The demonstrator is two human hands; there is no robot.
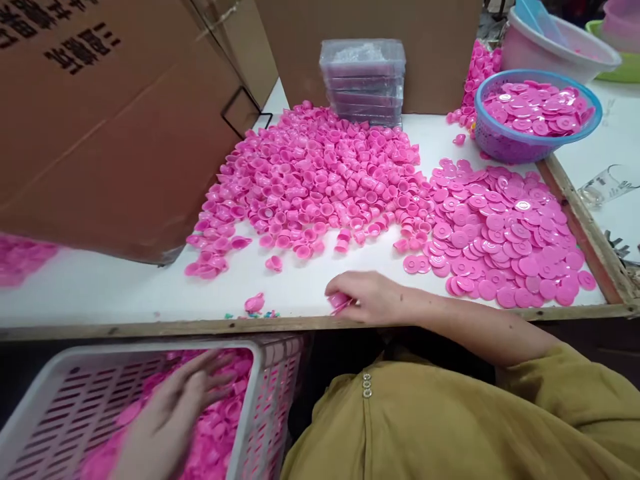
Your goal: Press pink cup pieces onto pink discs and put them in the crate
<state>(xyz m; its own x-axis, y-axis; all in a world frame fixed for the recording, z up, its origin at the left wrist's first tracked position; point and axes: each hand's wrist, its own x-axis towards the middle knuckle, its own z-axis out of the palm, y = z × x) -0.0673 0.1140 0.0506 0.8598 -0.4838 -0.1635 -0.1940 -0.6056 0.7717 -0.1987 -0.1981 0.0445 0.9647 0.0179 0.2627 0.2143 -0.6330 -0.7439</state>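
Note:
My left hand (175,407) is over a white plastic basket (253,373) of pink toy pieces, fingers stretched out and slightly blurred; I see nothing held in it. Close to the table's front edge, my right hand (373,298) is closed around a small pink toy cup (339,301), partly hidden by the fingers. A pink toy teapot-like piece (255,303) lies by itself to the left of that hand. Beyond it spreads a big heap of pink toy cups (320,180). Flat pink toy saucers (495,233) lie piled on the right.
A large cardboard box (110,133) leans in at the left. Clear plastic boxes (365,83) are stacked behind the heap. A blue basket (525,143) of saucers stands back right, near a white basin (545,47) and a drinking glass (607,187). A wooden strip (165,328) edges the table.

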